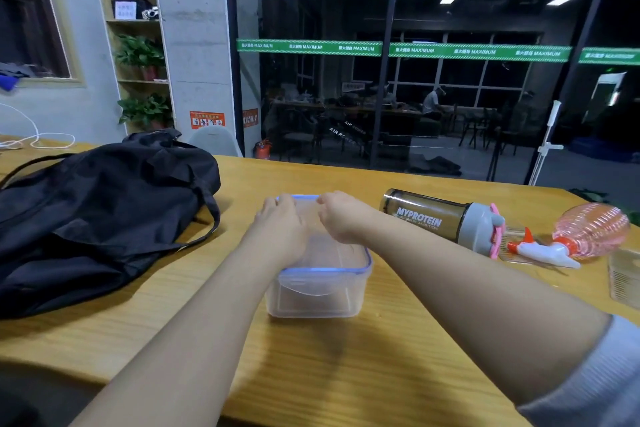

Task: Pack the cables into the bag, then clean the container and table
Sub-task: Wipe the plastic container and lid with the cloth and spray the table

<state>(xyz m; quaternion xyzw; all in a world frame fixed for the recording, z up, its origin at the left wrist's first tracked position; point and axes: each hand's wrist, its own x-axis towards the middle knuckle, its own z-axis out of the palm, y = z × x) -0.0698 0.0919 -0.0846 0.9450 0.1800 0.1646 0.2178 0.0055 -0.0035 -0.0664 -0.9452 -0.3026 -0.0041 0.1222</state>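
A clear plastic container (322, 291) with a blue rim stands on the wooden table (346, 374) in front of me; nothing shows inside it. My left hand (280, 218) and my right hand (341, 215) are both at its far end, fingers curled over the far rim. A black fabric bag (104, 211) lies slumped to the left of the container, its strap trailing toward it. A white cable (34, 140) lies on the table's far left, behind the bag.
To the right lie a dark shaker bottle (426, 218) with a grey cap and a pink spray bottle (588, 232), both on their sides. A clear ribbed plastic piece (625, 277) sits at the right edge. A glass wall stands beyond the table.
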